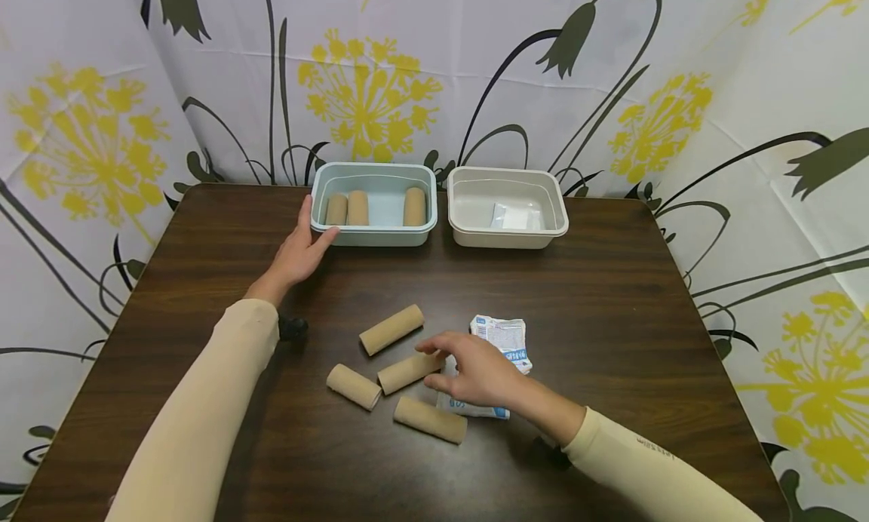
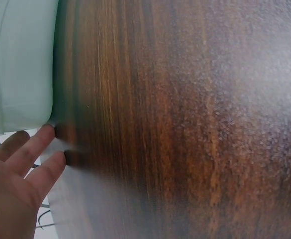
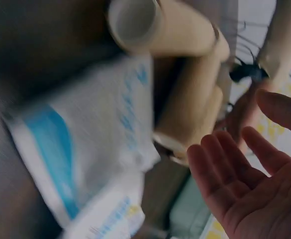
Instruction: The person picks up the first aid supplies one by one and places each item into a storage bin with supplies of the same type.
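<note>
My left hand rests at the left front corner of a light blue plastic box, fingers along its side and thumb toward its front. In the left wrist view its fingertips are by the box's bottom corner. Three cardboard tubes are inside this box. My right hand is over the table with fingers spread and nothing held, its fingertips near the end of a cardboard tube. Other cardboard tubes lie around it. Under and beside the hand are white-and-blue printed packets, partly hidden.
A beige plastic box stands right of the blue one at the back of the dark wooden table; a small white packet lies in it. Behind the table hangs a flower-patterned curtain.
</note>
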`<act>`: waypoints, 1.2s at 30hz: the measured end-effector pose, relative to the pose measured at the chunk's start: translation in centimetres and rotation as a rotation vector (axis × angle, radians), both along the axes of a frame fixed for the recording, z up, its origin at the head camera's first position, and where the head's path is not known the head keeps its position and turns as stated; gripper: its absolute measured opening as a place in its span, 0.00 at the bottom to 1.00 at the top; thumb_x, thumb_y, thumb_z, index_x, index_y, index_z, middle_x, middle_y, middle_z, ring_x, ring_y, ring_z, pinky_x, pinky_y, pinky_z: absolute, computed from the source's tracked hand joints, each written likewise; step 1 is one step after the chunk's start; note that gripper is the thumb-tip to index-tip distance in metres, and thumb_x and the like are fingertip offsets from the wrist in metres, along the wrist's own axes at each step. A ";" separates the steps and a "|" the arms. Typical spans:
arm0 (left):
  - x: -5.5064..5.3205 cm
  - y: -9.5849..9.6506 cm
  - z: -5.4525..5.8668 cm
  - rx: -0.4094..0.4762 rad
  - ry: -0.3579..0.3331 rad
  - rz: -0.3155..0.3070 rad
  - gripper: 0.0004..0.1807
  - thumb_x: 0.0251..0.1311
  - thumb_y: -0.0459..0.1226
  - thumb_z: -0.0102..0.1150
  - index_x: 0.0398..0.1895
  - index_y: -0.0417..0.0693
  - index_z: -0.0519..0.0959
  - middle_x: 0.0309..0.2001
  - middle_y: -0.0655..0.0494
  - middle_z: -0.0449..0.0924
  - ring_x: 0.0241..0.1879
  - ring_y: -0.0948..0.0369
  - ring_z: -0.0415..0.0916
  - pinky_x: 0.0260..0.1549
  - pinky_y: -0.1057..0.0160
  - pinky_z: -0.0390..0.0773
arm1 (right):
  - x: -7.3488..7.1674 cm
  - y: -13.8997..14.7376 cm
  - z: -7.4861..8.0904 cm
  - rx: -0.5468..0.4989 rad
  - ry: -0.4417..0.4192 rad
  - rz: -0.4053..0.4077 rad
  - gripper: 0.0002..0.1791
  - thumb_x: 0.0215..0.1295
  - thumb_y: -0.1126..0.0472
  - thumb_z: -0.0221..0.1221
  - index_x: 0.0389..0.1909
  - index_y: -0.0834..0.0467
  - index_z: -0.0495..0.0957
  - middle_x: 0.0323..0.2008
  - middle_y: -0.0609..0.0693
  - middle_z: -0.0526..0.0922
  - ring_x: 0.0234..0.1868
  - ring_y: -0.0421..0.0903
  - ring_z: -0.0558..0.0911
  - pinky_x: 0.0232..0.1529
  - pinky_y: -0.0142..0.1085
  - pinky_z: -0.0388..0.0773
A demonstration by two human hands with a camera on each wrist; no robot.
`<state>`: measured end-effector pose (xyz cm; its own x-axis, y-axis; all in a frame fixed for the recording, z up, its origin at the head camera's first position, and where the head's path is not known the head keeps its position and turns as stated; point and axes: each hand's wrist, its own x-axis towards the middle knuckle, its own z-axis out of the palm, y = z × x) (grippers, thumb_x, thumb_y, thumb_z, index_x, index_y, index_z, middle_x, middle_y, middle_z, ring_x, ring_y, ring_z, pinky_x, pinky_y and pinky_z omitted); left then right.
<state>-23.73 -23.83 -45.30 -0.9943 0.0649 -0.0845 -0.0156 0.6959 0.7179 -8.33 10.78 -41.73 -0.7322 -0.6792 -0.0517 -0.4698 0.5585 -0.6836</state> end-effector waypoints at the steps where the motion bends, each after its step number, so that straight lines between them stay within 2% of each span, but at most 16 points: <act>1: 0.0 0.0 0.0 0.001 -0.001 -0.001 0.49 0.69 0.63 0.40 0.77 0.61 0.22 0.78 0.40 0.36 0.73 0.36 0.43 0.65 0.33 0.45 | 0.6 0.1 -0.3 0.010 0.019 0.012 0.23 0.62 0.58 0.67 0.58 0.56 0.78 0.52 0.47 0.81 0.48 0.45 0.81 0.45 0.39 0.76; 7: -0.1 -0.1 0.0 0.003 -0.005 0.000 0.49 0.69 0.63 0.40 0.77 0.64 0.21 0.78 0.41 0.35 0.73 0.36 0.43 0.65 0.34 0.45 | 3.3 0.9 -2.0 0.062 0.101 0.037 0.21 0.61 0.55 0.67 0.56 0.53 0.79 0.45 0.45 0.80 0.42 0.40 0.79 0.39 0.32 0.75; 16: -0.1 -0.1 -0.1 0.009 -0.005 0.003 0.49 0.69 0.64 0.40 0.77 0.63 0.22 0.78 0.41 0.36 0.73 0.37 0.43 0.65 0.34 0.45 | 5.9 1.4 -3.5 0.120 0.226 0.053 0.28 0.57 0.52 0.70 0.59 0.49 0.77 0.49 0.41 0.76 0.43 0.34 0.75 0.39 0.32 0.76; 24: -0.2 -0.1 0.1 0.006 -0.004 0.005 0.49 0.69 0.63 0.41 0.77 0.64 0.22 0.78 0.40 0.36 0.73 0.36 0.44 0.65 0.33 0.45 | 6.8 1.4 -4.4 0.133 0.302 0.074 0.29 0.59 0.53 0.69 0.62 0.49 0.75 0.52 0.43 0.75 0.50 0.38 0.76 0.42 0.36 0.79; 36: 0.1 0.1 0.2 0.006 -0.006 0.001 0.49 0.69 0.63 0.41 0.77 0.61 0.22 0.78 0.39 0.36 0.73 0.36 0.44 0.65 0.32 0.46 | 7.5 1.2 -4.4 0.164 0.426 0.127 0.30 0.55 0.59 0.69 0.61 0.52 0.75 0.50 0.45 0.77 0.47 0.40 0.79 0.42 0.35 0.79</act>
<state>-23.68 -23.78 -45.08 -0.9939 0.0640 -0.0899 -0.0207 0.6918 0.7218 -0.87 11.96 -46.15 -0.6234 -0.7724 0.1215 -0.7607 0.5632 -0.3227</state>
